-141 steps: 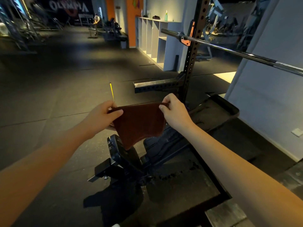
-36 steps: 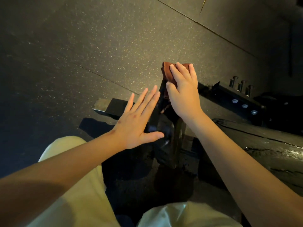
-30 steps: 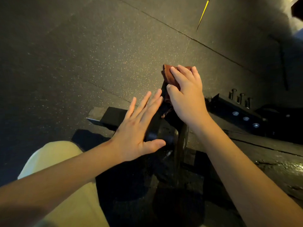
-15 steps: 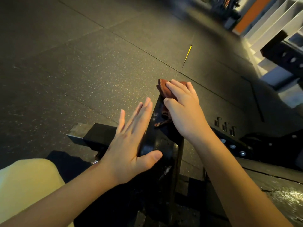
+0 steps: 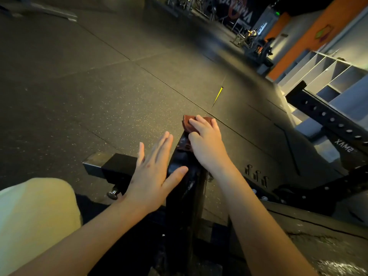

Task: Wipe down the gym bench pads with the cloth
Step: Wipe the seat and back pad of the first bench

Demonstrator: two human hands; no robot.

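A knee in pale trousers (image 5: 33, 220) is seen at lower left, over dark speckled rubber flooring (image 5: 89, 92). Beside it, a black crossbar of the bench frame (image 5: 117, 166) is seen jutting leftward, a metal knob (image 5: 112, 194) beneath it. The left hand (image 5: 152, 179) is held flat, fingers straight and together, against the left side of the narrow black bench pad (image 5: 186, 193), viewed nearly edge-on; its thumb is spread across the pad's top. At the pad's far end a bunched reddish-brown cloth (image 5: 188, 123) is gripped by the right hand (image 5: 207, 145), fingers bent over it and thumb pressed to its near side. The hands are kept apart, the pad between them. A yellow mark (image 5: 218, 95) is seen on the floor beyond the cloth. At right, a black perforated rack beam (image 5: 326, 118) is set before white cubby shelving (image 5: 334, 74) and an orange wall (image 5: 310, 36).
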